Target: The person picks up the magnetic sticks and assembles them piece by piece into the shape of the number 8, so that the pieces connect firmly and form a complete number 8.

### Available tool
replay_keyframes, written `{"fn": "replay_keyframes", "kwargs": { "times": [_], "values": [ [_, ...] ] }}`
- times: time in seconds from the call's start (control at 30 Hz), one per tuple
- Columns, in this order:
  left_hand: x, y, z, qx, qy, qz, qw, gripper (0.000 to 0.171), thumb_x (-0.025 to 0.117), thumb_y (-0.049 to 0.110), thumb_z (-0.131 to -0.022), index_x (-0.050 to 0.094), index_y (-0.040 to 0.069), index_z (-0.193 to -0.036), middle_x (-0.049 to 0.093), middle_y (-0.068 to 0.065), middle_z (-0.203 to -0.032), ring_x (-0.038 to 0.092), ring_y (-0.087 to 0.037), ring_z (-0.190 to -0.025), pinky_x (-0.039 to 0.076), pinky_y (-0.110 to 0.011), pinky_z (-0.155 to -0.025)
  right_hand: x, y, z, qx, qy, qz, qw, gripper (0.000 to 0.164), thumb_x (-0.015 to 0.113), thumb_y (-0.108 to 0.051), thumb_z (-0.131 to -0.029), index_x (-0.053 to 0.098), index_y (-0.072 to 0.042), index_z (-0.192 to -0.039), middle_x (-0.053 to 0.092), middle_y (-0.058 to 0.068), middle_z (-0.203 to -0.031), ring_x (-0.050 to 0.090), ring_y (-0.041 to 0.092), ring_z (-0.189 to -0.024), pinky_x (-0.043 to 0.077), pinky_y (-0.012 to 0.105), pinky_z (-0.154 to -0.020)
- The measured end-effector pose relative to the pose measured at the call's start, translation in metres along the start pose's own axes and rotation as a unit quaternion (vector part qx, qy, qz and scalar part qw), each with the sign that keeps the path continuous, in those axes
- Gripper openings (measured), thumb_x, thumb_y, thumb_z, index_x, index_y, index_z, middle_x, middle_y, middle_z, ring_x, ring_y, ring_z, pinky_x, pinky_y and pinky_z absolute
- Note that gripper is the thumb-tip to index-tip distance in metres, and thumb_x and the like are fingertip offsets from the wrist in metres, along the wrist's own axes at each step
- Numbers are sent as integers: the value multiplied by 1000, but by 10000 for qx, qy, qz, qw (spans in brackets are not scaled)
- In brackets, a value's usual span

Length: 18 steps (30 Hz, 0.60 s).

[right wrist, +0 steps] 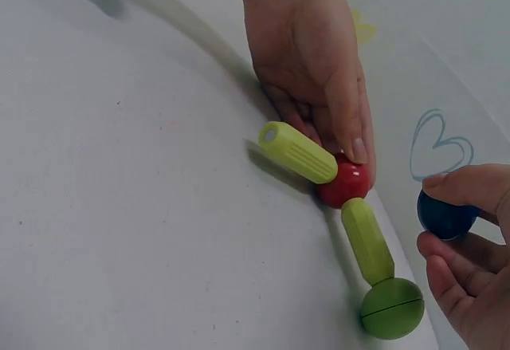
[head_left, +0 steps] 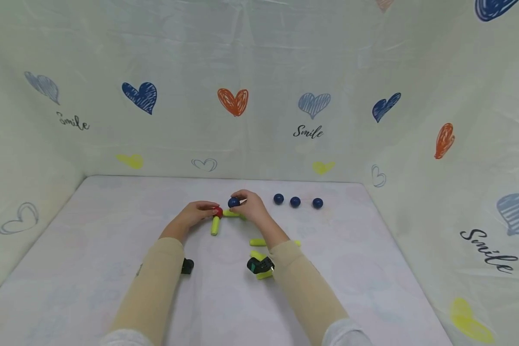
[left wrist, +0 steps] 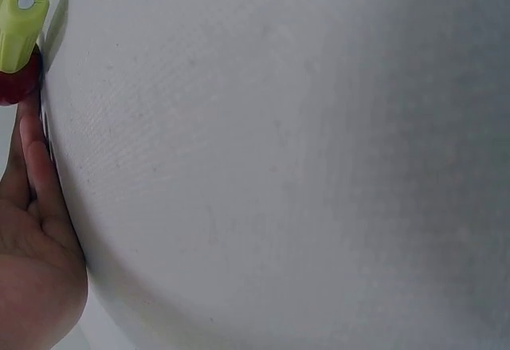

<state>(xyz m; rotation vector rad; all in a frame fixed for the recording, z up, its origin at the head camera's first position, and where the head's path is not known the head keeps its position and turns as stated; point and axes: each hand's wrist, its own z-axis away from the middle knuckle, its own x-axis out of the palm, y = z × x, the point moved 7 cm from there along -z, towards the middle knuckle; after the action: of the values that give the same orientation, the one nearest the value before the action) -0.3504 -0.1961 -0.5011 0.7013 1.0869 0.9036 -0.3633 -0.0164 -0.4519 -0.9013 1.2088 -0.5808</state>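
My left hand [head_left: 194, 214] holds a red ball [right wrist: 344, 181] on the table, thumb on its near side and fingers behind. Two yellow-green rods join that ball: one rod [right wrist: 299, 153] has a bare end with a pale round tip, while the other rod [right wrist: 368, 242] runs to a green ball [right wrist: 392, 308]. Beside this joined piece my right hand [head_left: 252, 206] pinches a dark blue ball [right wrist: 446, 213] between thumb and fingers, apart from the rods. In the left wrist view, the red ball [left wrist: 17, 83] and a rod [left wrist: 22, 27] show only at the left edge.
Three blue balls [head_left: 295, 202] stand in a loose row at the back right. Several loose yellow-green rods [head_left: 257, 242] lie under and beside my right forearm, partly hidden. A pale curtain [head_left: 264, 144] printed with hearts rises behind the white table [head_left: 91, 216].
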Motion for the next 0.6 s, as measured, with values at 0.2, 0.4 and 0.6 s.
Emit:
{"fn": "replay_keyframes", "kwargs": {
  "times": [0.2, 0.4, 0.6],
  "values": [
    [-1, 0, 1, -78, 7, -52, 10000, 43, 65, 27, -95, 60, 8, -133, 54, -18, -136, 46, -34, -124, 37, -49, -105, 5, 4, 9, -86, 88, -76, 9999, 36, 79, -13, -82, 67, -13, -116, 63, 4, -119, 59, 15, -88, 49, 29, -73],
    [0, -4, -1, -204, 2, 35, 9998, 42, 65, 26, -95, 60, 8, -133, 54, -18, -136, 45, -34, -126, 36, -48, -106, 12, 6, 25, -59, 170, -326, 9993, 35, 79, -11, -82, 68, -11, -115, 60, 4, -115, 55, 16, -85, 46, 28, -71],
    [1, -1, 0, -144, -22, -19, 9999, 41, 64, 25, -96, 60, 8, -133, 53, -18, -137, 45, -34, -125, 37, -48, -105, 15, 9, 36, 37, 261, -424, 9988, 35, 79, -13, -83, 67, -14, -116, 58, 2, -113, 54, 16, -88, 47, 28, -73]
  ]
}}
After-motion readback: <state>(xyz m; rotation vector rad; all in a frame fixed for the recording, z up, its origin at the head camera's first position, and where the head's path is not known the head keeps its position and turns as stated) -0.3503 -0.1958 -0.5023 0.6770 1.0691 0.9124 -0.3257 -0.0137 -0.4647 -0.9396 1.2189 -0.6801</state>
